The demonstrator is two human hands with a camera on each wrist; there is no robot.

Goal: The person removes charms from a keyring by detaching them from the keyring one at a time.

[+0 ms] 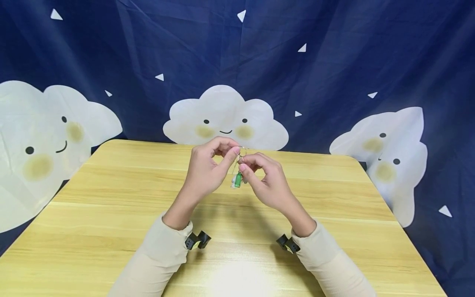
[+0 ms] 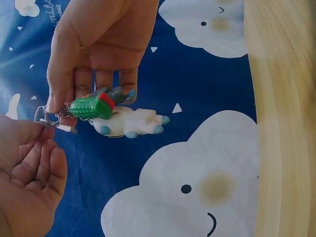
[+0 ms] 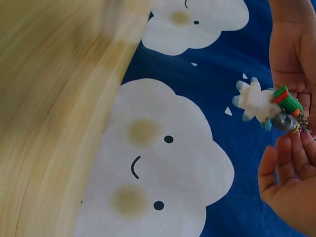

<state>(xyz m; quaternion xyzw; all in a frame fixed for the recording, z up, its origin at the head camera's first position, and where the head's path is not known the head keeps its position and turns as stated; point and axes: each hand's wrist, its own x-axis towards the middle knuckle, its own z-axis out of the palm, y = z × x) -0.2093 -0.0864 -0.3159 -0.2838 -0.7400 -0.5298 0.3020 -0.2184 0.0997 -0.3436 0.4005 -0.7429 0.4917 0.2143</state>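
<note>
A keychain with several small charms hangs between the two hands, above the table. Its thin metal ring (image 1: 243, 150) stands up at the top, where the left hand (image 1: 205, 167) pinches it between thumb and forefinger. Just below, the right hand (image 1: 270, 180) pinches the chain by the charms with thumb and fingertips. Dangling there are a ridged green charm (image 2: 92, 107) with a red band, a grey figure (image 3: 285, 121) and a white figure (image 2: 136, 122) with blue-tipped limbs. Fingers partly hide the chain links.
A light wood-grain table (image 1: 111, 206) spreads beneath the hands. Behind it hangs a dark blue cloth (image 1: 208, 45) printed with smiling white clouds and small triangles. Small black cameras (image 1: 198, 240) are worn on both wrists, over beige sleeves (image 1: 156, 255).
</note>
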